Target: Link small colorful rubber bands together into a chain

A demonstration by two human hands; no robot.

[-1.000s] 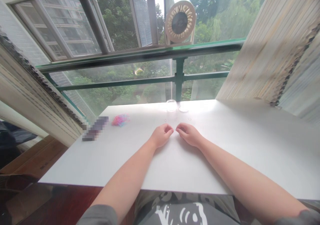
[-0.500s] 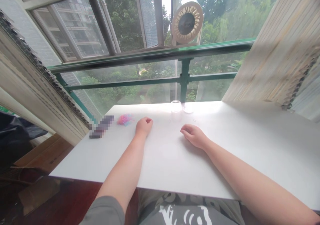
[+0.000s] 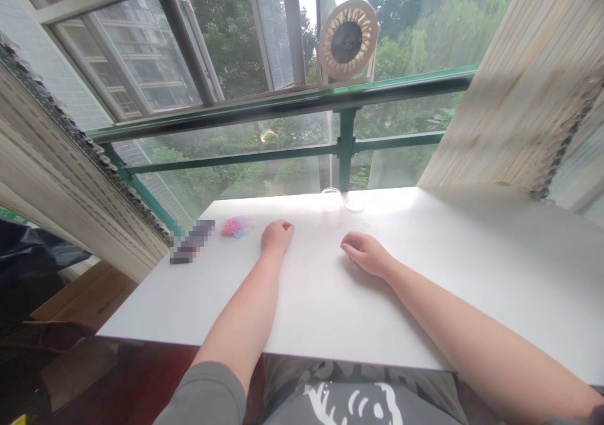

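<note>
On the white table (image 3: pixel 425 274) by the window, the left hand (image 3: pixel 277 235) rests with its fingers curled under into a loose fist, knuckles up; whether anything sits inside the curl cannot be told. Just beyond it to the left lies a small heap of pink and blue rubber bands (image 3: pixel 237 226), near the knuckles but apart from them. The right hand (image 3: pixel 365 254) lies palm down with its fingers bent and drawn together, thumb tip against the forefinger; what it may pinch is too small to make out. Both hands lie well apart from each other. Past them, toward the far edge, stands a small clear jar (image 3: pixel 331 200), with its clear lid (image 3: pixel 354 204) flat just beside it on the right, and a tiny clear ring (image 3: pixel 367 224) lies between the lid and the right hand. A dark blurred object (image 3: pixel 192 241) lies at the table's left edge. Behind the railing a round fan (image 3: pixel 348 36) stands on the sill.
</note>
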